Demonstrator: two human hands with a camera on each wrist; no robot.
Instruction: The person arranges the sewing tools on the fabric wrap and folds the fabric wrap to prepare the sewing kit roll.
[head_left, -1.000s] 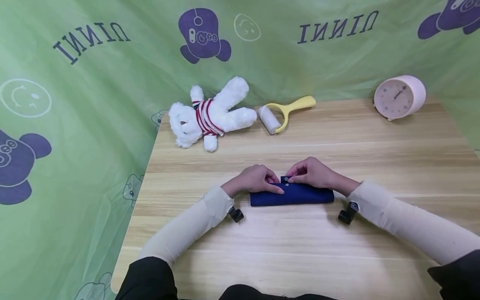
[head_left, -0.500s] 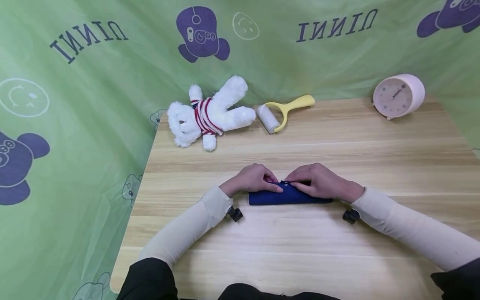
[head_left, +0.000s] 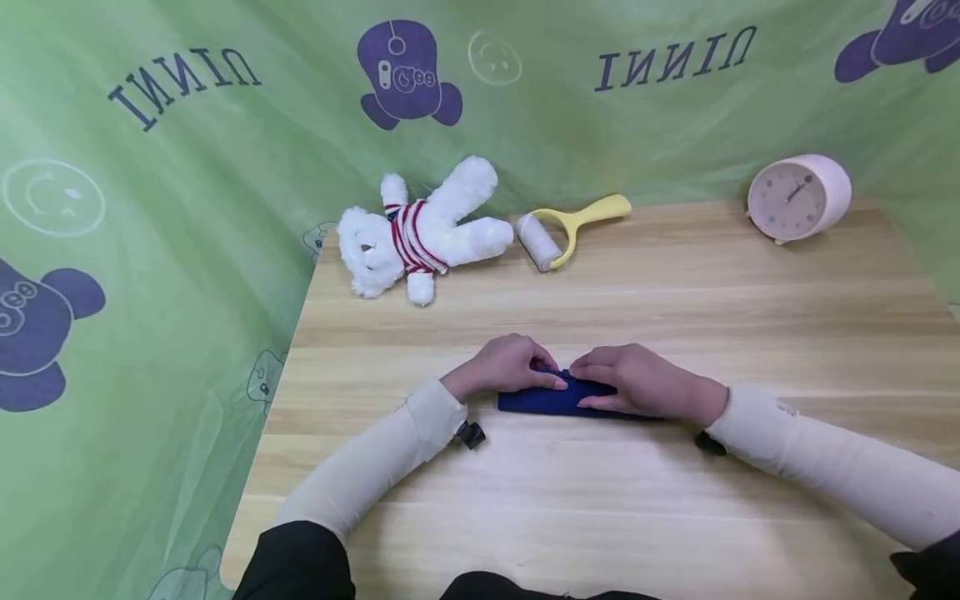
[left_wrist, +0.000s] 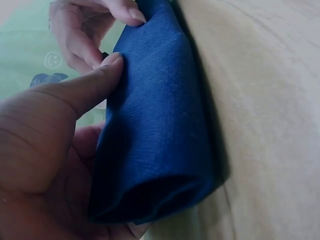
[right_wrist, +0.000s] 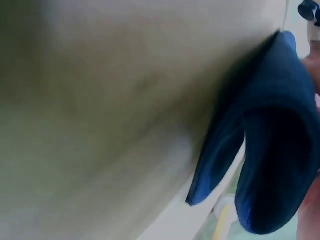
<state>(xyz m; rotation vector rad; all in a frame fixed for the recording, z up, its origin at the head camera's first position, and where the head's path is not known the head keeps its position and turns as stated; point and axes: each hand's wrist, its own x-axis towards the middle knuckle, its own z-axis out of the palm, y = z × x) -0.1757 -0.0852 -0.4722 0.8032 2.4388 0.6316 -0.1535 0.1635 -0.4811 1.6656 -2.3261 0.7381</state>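
Observation:
A dark blue rolled cloth case [head_left: 532, 402] lies across the middle of the table. Gripping its left part, my left hand [head_left: 513, 364] has the thumb on the near face and the fingers behind. In the left wrist view the blue case [left_wrist: 155, 100] is a flattened roll with a hollow end, pinched at its edge by the left thumb [left_wrist: 97, 82]. My right hand [head_left: 637, 379] holds the right part, fingertips at the upper edge and thumb on the front, hiding the tab there. Loose folds of the case [right_wrist: 280, 90] hang apart at its end in the right wrist view.
Along the back of the wooden table [head_left: 420, 525] are a white plush bear [head_left: 427, 229] lying on its side, a yellow-handled lint roller [head_left: 573, 225] and a pink clock [head_left: 798, 198]. A green printed curtain [head_left: 225, 150] hangs behind and to the left.
My right hand has come down from pinching the small snap tab at the upper edge to lying over the case's front, covering the snaps. My left hand keeps its grip in place.

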